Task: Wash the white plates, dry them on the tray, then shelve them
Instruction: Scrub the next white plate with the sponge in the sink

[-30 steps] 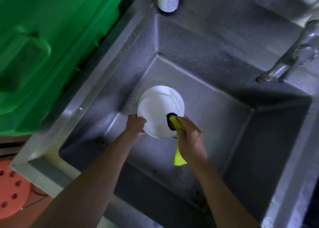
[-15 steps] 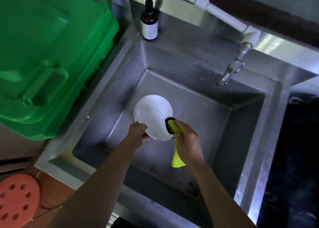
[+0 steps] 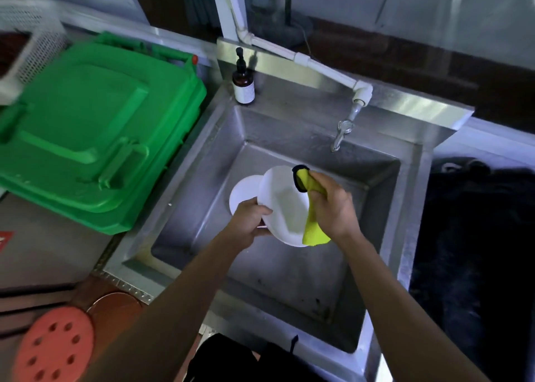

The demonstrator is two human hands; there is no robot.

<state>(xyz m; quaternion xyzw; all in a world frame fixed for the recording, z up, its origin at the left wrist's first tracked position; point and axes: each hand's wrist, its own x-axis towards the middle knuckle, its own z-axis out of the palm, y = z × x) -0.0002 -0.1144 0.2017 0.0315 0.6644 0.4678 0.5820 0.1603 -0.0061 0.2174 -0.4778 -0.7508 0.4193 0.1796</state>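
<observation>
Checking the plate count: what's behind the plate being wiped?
A second white plate shows behind the held plate, down in the sink. Only its left part is visible; anything beneath is covered.

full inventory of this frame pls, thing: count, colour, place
white plates: 2, white, over the sink basin; upper one held, second partly hidden behind it
cloth: 1, yellow with black edge, on the upper plate's right side
sink: 1, steel, centre
tap: 1, metal, on a white pipe at the sink's back
pump bottle: 1, brown with white label, sink's back left corner
bin lid: 1, green, left of sink
stool: 1, red-orange with holes, bottom left
mesh basket: 1, white, top left, blurred
hands: left holds the upper plate's rim; right grips the cloth
</observation>
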